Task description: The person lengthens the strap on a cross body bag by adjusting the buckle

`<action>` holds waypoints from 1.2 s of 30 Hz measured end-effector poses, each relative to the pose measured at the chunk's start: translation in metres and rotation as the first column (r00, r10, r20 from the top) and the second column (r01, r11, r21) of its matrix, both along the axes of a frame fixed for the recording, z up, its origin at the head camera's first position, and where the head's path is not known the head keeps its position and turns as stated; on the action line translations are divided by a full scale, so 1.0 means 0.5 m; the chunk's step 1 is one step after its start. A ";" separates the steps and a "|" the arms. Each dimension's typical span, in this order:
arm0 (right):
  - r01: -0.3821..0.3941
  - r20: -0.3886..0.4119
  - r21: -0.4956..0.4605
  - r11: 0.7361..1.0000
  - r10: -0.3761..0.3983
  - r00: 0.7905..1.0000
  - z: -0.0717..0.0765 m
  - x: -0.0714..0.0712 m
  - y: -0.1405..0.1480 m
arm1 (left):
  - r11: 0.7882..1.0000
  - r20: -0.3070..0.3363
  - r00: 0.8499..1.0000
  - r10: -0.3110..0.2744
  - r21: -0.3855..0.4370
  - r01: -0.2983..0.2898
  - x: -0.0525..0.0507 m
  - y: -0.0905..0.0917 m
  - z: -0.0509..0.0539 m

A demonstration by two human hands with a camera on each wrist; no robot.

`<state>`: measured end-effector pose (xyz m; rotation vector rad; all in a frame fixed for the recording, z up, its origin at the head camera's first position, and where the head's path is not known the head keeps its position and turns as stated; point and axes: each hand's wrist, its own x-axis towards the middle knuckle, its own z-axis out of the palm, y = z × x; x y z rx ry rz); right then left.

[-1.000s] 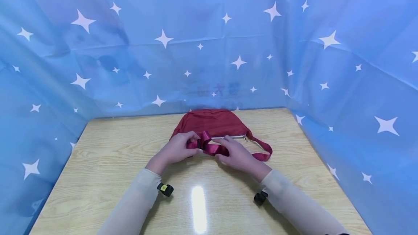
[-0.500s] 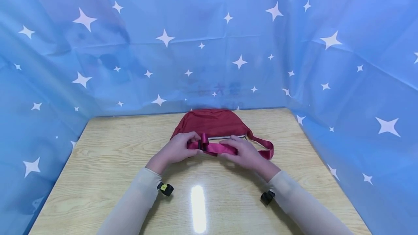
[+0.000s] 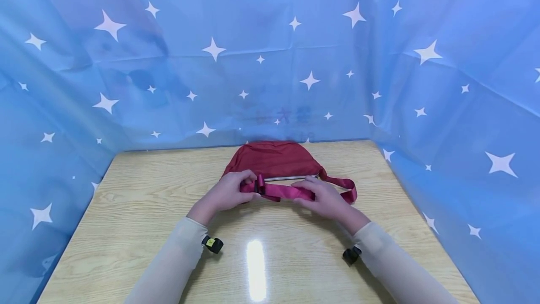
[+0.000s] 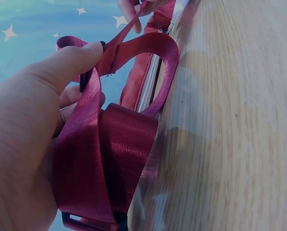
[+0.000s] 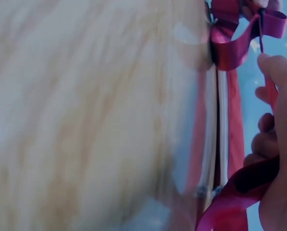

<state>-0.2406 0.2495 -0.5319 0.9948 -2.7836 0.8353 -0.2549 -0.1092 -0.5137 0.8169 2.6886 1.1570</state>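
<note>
A dark red fabric bag [image 3: 272,158] lies at the back of the table, its silver zipper [image 3: 287,178] facing me. My left hand [image 3: 228,191] pinches the bag's shiny red strap [image 4: 81,154] at a black slider buckle [image 4: 85,79], with a small strap loop standing up there. A second black buckle [image 4: 93,222] hangs lower on the strap. To the right, my right hand [image 3: 325,198] pinches the same strap between thumb and fingers, and the stretch between both hands is nearly straight. Another strap loop [image 3: 348,189] runs from behind the right hand to the bag's right end.
The bag and hands are over a light wood table [image 3: 147,229], with a glare patch near its front. A blue curtain with white stars [image 3: 270,60] hangs behind and along both sides. Black wrist cameras [image 3: 213,244] sit on both sleeves.
My right hand has moved to the right along with the strap, drawing the slack between the hands straighter. The small loop at the left hand has shrunk. The left hand stays nearly still.
</note>
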 end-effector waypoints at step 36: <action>-0.029 0.018 0.165 0.986 0.027 0.999 0.017 0.002 0.008 | 0.999 -0.004 1.000 0.025 0.021 -0.025 -0.004 -0.015 -0.013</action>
